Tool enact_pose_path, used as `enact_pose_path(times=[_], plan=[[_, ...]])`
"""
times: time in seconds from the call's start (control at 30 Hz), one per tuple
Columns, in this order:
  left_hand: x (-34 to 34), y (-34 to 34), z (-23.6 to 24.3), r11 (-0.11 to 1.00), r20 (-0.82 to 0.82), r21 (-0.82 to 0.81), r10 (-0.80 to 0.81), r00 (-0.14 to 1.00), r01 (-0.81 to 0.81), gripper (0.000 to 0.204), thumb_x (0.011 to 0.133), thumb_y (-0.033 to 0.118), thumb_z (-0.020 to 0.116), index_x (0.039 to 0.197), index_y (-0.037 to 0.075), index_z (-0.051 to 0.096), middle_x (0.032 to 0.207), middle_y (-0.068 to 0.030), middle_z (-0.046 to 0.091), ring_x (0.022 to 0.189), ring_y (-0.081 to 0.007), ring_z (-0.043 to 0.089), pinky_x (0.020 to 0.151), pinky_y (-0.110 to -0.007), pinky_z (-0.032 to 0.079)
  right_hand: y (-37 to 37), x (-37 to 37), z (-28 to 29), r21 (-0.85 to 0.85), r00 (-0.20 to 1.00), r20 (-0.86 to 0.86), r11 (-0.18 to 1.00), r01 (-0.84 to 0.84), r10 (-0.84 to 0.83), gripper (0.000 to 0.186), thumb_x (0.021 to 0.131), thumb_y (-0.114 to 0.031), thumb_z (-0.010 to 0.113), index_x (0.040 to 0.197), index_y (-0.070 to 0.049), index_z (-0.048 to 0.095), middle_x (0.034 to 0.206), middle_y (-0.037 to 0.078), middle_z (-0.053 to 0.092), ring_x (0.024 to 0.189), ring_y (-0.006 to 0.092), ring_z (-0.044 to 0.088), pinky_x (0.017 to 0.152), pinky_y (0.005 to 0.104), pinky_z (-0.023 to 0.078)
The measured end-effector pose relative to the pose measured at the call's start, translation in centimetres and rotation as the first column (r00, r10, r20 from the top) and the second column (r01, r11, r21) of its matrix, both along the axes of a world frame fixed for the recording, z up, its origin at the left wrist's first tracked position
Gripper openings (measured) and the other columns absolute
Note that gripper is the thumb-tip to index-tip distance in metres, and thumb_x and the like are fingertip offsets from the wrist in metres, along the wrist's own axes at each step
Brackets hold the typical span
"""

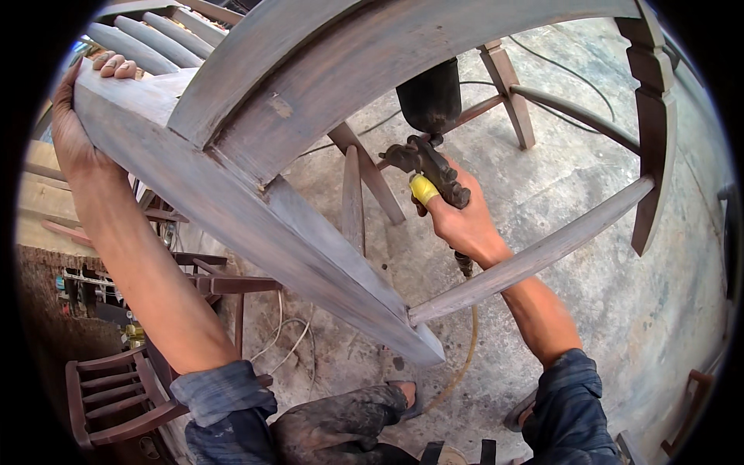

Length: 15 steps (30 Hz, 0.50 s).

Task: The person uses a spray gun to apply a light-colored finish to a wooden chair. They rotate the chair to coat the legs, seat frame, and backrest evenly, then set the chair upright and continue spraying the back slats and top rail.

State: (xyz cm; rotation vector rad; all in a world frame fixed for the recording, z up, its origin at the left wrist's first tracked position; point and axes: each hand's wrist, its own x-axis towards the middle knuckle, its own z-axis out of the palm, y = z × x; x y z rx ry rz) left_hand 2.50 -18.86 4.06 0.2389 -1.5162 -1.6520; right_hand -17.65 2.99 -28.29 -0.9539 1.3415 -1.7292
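A wooden chair [225, 205] with a patchy grey finish is tilted across the middle of the view. My left hand [76, 136] is closed around one corner of its frame at the upper left, fingers curled over the edge. Below the curved rail, my right hand [469, 221] grips a dark spray gun [426, 167] with a black cup [431, 97]. Yellow wrapping [423, 189] covers part of my right thumb. The gun is seen through the chair's frame, beneath the seat rail, and whether it sprays cannot be made out.
A yellowish hose [471, 333] runs down from the gun across the concrete floor [620, 325]. A dark cable [570, 70] loops at the upper right. Brown chair parts [124, 387] stand at the lower left, near white cords [291, 341]. Wooden boards [50, 201] lie at the left.
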Motion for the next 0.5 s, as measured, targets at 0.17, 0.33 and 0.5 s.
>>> enact_pose_path(times=[0.17, 0.33, 0.5], plan=[[-0.1, 0.2, -0.2, 0.998, -0.001, -0.009, -0.063, 0.998, 0.063, 0.018, 0.091, 0.010, 0.059, 0.097, -0.003, 0.048, 0.086, -0.0099, 0.048, 0.083, -0.0217, 0.047, 0.084, -0.035, 0.045, 1.3, -0.4, -0.2, 0.098, 1.000, -0.006, 0.995, -0.002, 0.002, 0.026, 0.096, -0.018, 0.061, 0.117, -0.003, 0.061, 0.079, 0.001, 0.061, 0.071, 0.0101, 0.055, 0.063, 0.0289, 0.044], [-0.3, 1.2, -0.6, 0.999, 0.003, -0.050, 0.015, 1.000, -0.015, 0.020, 0.093, 0.009, 0.060, 0.100, -0.001, 0.044, 0.088, -0.0082, 0.043, 0.084, -0.0213, 0.045, 0.084, -0.034, 0.043, 0.5, -0.2, -0.4, 0.064, 0.999, -0.037, 0.998, 0.021, -0.018, 0.035, 0.094, -0.014, 0.060, 0.128, -0.004, 0.060, 0.081, 0.002, 0.060, 0.073, 0.0110, 0.055, 0.066, 0.0292, 0.045], [-0.2, 0.8, -0.6, 0.997, -0.018, -0.069, -0.020, 1.000, 0.019, 0.021, 0.094, 0.008, 0.061, 0.099, 0.001, 0.042, 0.090, -0.0075, 0.040, 0.085, -0.0212, 0.044, 0.082, -0.035, 0.043, -0.7, -0.3, 1.0, -0.041, 0.998, 0.053, 0.999, 0.019, -0.017, 0.039, 0.093, -0.013, 0.060, 0.130, -0.004, 0.061, 0.084, 0.003, 0.060, 0.073, 0.0111, 0.055, 0.066, 0.0290, 0.045]])
